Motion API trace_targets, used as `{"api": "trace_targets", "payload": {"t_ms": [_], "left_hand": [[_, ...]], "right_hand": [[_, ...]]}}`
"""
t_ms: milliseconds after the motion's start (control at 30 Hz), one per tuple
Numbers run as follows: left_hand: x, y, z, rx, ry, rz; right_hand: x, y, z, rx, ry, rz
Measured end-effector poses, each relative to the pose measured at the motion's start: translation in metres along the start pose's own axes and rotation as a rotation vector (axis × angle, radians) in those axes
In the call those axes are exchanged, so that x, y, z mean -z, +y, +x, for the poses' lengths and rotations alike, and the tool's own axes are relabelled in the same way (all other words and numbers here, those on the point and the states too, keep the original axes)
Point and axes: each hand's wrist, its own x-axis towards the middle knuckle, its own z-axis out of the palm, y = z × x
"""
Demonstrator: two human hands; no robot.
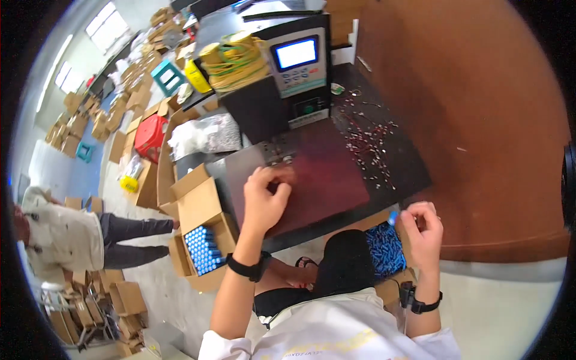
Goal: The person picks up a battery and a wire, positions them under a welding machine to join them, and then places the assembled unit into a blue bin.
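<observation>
My left hand (pixel 267 198) hovers over the dark red mat (pixel 324 189) on the black table, its fingers curled and blurred. Whatever they pinch, if anything, is hidden. Small metal-looking parts (pixel 279 157) lie just beyond it. Past the table's right front corner, my right hand (pixel 425 231) has thumb and fingers drawn together. At their tips sits a small blue cylinder (pixel 393 218), seemingly a battery cell, smeared by motion. Below and left of that hand, a carton holds many loose blue cells (pixel 384 249).
A box-shaped machine (pixel 297 72) with a lit screen stands at the table's back, yellow-green wire coils (pixel 237 63) beside it. Short wired leads (pixel 369 144) lie scattered at right. An open carton (pixel 195 198) of upright blue cells stands left. Another person (pixel 72 231) is farther left.
</observation>
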Motion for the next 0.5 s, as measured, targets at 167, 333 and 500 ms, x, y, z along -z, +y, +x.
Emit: {"api": "trace_targets", "payload": {"t_ms": [167, 333, 500], "left_hand": [[-0.005, 0.009, 0.004, 0.061, -0.03, -0.142], [-0.008, 0.005, 0.003, 0.093, -0.004, -0.121], [-0.001, 0.014, 0.001, 0.118, 0.015, -0.058]], "right_hand": [[0.046, 0.076, -0.026, -0.125, 0.084, -0.148], [0.024, 0.104, 0.016, -0.15, 0.085, -0.195], [-0.036, 0.116, 0.073, 0.133, -0.032, -0.362]]}}
